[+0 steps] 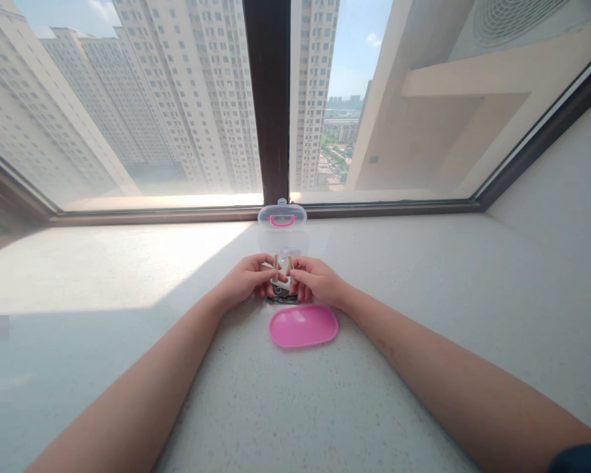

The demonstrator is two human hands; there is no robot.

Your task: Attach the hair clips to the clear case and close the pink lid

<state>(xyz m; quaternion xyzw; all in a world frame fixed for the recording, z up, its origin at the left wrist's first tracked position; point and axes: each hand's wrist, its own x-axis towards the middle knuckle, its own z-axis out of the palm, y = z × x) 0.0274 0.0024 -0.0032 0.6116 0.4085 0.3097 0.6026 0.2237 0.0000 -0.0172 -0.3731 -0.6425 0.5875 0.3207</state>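
Observation:
Both of my hands are raised over the sill, close together, near an opened clear plastic box. Between its thumb and fingers, my left hand (249, 281) pinches a short, slim wooden stick (276, 267), held upright. My right hand (319, 279) grips a similar wooden stick (290, 268), slightly tilted. A small gap separates the two sticks. Below and partly behind my fingers lies a dark object (280, 299) with a small ring; its kind is unclear. Just nearer to me is a shallow pink oval tray (303, 326), with nothing on it.
The clear box lid (283, 217), with a pink handle, stands up at the window frame. The speckled white sill (276, 407) stretches to both sides. A dark window post (270, 98) rises behind the lid, and a white wall (561, 217) bounds the right.

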